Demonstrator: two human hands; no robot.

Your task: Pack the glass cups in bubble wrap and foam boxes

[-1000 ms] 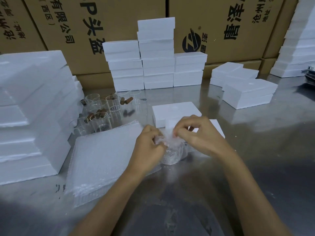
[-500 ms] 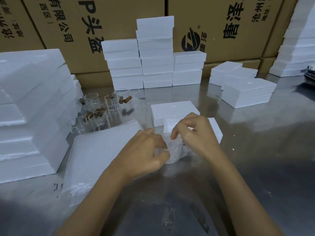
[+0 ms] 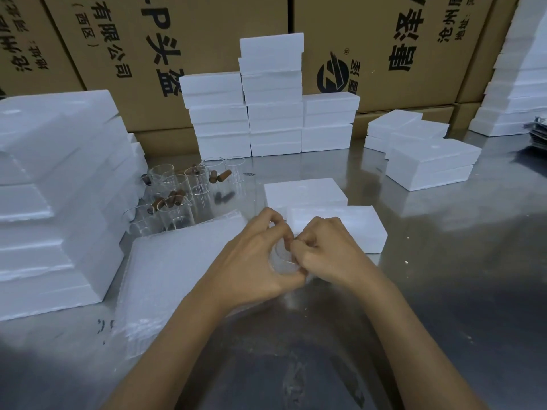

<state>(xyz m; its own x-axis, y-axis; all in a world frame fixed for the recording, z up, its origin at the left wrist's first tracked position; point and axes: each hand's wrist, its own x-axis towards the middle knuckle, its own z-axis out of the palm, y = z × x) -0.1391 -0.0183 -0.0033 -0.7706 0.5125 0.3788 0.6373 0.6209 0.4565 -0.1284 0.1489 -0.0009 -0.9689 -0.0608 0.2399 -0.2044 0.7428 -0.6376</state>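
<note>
The scene is dim and cool-toned, with soft overhead light giving dull sheen on the metal table (image 3: pixel 444 261) and blowing out detail on the white foam boxes (image 3: pixel 59 202). A broad dark shadow covers the near table edge. Wide-angle distortion bends the cardboard cartons (image 3: pixel 207 39) outward, and the edges look soft.

The dull grey scuffed metal table (image 3: pixel 444 291) carries white foam boxes (image 3: pixel 272 113) stacked at 12 o'clock, clear glass cups (image 3: pixel 177 196) at 10 o'clock, and a flat translucent bubble-wrap stack (image 3: pixel 165 279) at 9 o'clock.
</note>
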